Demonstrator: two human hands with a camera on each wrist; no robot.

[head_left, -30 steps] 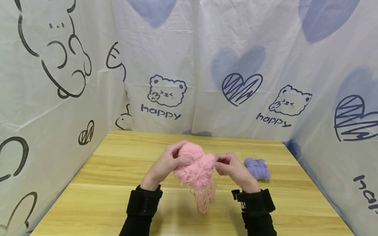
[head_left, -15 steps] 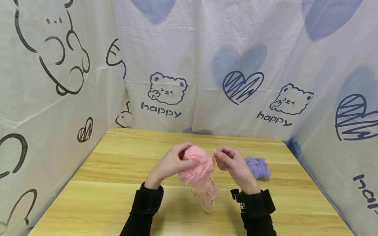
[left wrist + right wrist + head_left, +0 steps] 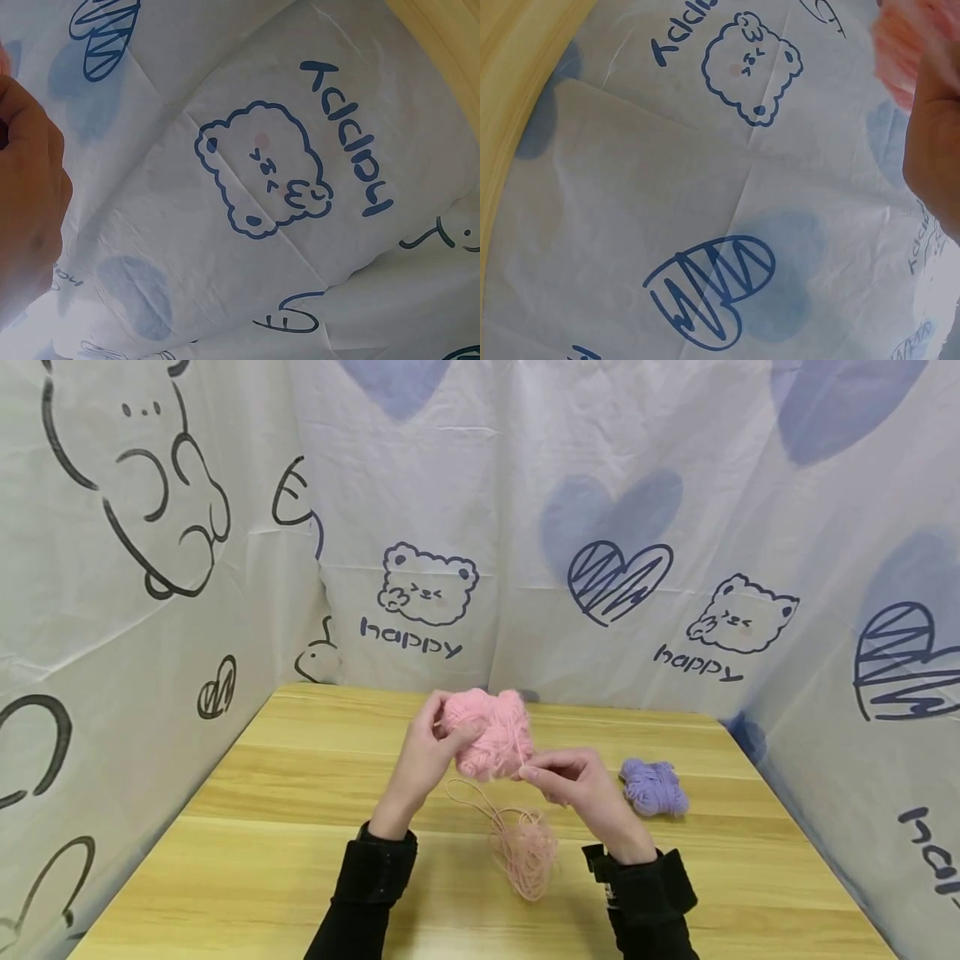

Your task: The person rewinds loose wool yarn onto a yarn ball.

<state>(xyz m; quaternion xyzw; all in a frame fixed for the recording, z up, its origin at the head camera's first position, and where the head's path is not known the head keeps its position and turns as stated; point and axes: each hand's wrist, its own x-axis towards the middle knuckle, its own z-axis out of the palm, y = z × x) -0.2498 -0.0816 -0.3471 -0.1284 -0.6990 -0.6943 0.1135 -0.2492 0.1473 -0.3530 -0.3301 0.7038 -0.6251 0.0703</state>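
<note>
Pink yarn [image 3: 489,732] sits in a fluffy ball in my left hand [image 3: 420,762], which curls around it and holds it up above the wooden table [image 3: 247,827]. My right hand [image 3: 581,787] is just beside the ball and pinches a thin pink string [image 3: 480,797] that hangs down to a loose pink tangle [image 3: 527,853] lying on the table between my arms. Over to the right, near my right hand but not touching it, lies a small purple yarn bundle [image 3: 653,787].
</note>
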